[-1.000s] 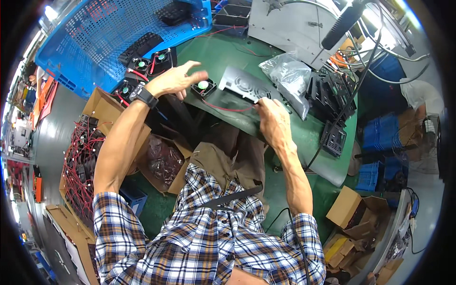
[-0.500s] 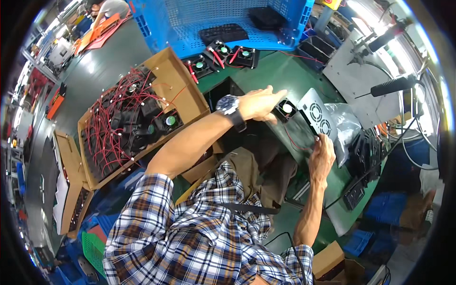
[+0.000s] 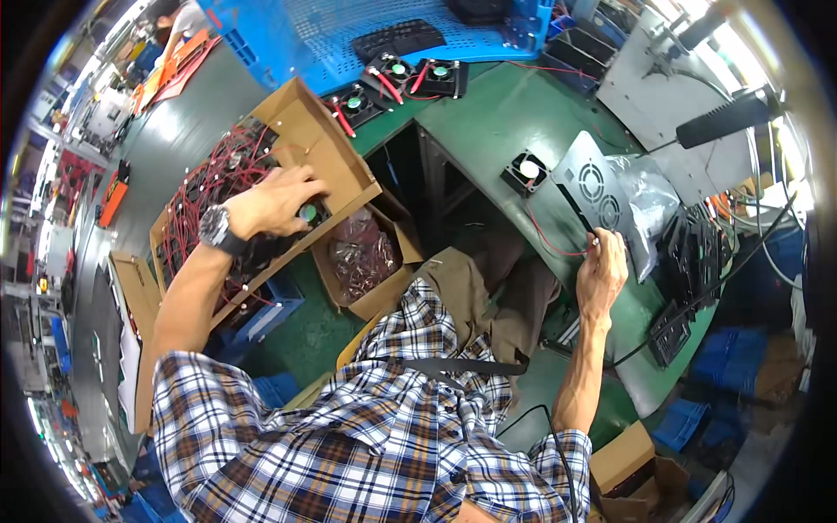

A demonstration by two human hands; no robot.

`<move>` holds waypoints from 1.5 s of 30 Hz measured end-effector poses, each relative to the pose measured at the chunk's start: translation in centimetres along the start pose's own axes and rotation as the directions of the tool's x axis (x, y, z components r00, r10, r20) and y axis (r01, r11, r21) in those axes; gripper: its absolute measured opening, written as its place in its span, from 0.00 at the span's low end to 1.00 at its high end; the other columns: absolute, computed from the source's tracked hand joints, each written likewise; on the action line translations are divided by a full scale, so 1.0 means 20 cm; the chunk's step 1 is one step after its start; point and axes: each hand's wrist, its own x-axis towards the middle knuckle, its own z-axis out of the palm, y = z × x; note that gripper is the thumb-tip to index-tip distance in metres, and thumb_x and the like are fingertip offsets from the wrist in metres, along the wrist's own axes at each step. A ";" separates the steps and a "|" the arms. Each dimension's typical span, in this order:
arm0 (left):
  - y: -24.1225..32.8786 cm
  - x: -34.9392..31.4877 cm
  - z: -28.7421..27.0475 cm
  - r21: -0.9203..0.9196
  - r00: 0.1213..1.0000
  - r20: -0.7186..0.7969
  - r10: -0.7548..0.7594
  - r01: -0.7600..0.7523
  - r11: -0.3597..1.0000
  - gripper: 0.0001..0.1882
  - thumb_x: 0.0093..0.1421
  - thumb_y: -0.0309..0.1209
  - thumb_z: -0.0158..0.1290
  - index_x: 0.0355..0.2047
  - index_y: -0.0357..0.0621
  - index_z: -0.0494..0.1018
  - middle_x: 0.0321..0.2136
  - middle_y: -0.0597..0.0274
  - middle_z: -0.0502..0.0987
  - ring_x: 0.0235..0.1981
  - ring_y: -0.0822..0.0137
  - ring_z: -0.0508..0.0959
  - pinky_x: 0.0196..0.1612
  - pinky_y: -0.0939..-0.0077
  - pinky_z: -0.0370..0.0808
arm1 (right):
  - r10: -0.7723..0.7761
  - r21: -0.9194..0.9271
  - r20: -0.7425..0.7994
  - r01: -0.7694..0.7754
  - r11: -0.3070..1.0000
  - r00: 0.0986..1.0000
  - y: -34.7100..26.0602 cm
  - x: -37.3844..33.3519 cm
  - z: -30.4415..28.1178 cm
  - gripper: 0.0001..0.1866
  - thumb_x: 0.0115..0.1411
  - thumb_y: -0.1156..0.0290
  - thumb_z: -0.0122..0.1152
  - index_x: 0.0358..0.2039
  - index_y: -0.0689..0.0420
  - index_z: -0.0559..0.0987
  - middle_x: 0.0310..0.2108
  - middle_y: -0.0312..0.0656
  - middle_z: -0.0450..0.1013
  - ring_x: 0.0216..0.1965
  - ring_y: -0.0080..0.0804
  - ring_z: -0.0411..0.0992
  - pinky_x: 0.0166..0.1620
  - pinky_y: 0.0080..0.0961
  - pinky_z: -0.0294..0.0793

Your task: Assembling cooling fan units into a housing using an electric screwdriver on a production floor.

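My left hand (image 3: 275, 202) is over the open cardboard box (image 3: 327, 157) on the left, fingers spread around a black fan with a green hub (image 3: 308, 212). Heaped in that box are black fans with tangled red wires (image 3: 187, 205). On the right, my right hand (image 3: 603, 275) pinches the near edge of a grey metal panel (image 3: 586, 166) with two round grilles. Left of the panel, a black fan with a white hub (image 3: 526, 172) lies on the green table. Its red wire (image 3: 547, 237) runs toward my right fingertips; whether they also hold the wire is hard to tell.
Several fans with red-handled tools (image 3: 384, 84) lie before a blue crate (image 3: 323, 44). Below the left box sits a smaller carton (image 3: 370, 301) of bagged parts. A clear plastic bag (image 3: 649, 205) and stacked black parts (image 3: 693, 253) are beyond the panel; a black-handled screwdriver (image 3: 724, 119) hangs above.
My left hand has swung left from beside the white-hubbed fan to the fans in the cardboard box. My right hand stays at the panel's edge. The view has shifted slightly.
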 end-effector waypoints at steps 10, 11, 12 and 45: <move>-0.04 0.02 -0.13 -0.148 0.993 0.112 0.028 -0.011 0.989 0.28 0.45 0.40 0.73 0.35 0.43 0.67 0.29 0.53 0.73 0.49 0.45 0.75 0.66 0.50 0.59 | 0.022 0.099 -0.177 -0.005 0.995 0.984 -0.01 -0.01 -0.02 0.11 0.59 0.86 0.61 0.41 0.61 0.78 0.35 0.48 0.78 0.38 0.49 0.79 0.60 0.49 0.74; -0.04 0.02 -0.15 -0.097 0.996 0.052 0.066 -0.061 0.993 0.27 0.45 0.41 0.74 0.35 0.43 0.69 0.30 0.53 0.75 0.49 0.42 0.75 0.67 0.50 0.58 | 0.025 0.102 -0.224 -0.002 0.995 0.974 0.00 -0.01 -0.03 0.09 0.60 0.85 0.62 0.41 0.61 0.78 0.35 0.47 0.78 0.38 0.48 0.79 0.59 0.49 0.75; -0.05 -0.01 -0.16 -0.064 0.992 -0.083 0.097 -0.103 0.993 0.25 0.47 0.38 0.73 0.38 0.43 0.71 0.33 0.55 0.77 0.52 0.44 0.75 0.68 0.48 0.57 | 0.027 0.089 -0.274 -0.002 0.996 0.961 0.00 -0.02 -0.03 0.07 0.62 0.84 0.63 0.40 0.61 0.78 0.35 0.47 0.78 0.37 0.48 0.79 0.59 0.49 0.75; 1.12 1.15 -0.03 -0.104 0.640 -0.728 0.246 -0.457 0.883 0.35 0.55 0.44 0.69 0.58 0.41 0.73 0.57 0.43 0.71 0.55 0.46 0.73 0.59 0.53 0.68 | 0.091 0.137 -0.363 -0.043 0.990 0.927 0.02 -0.02 -0.07 0.05 0.63 0.78 0.66 0.39 0.62 0.80 0.33 0.45 0.79 0.34 0.47 0.78 0.57 0.48 0.77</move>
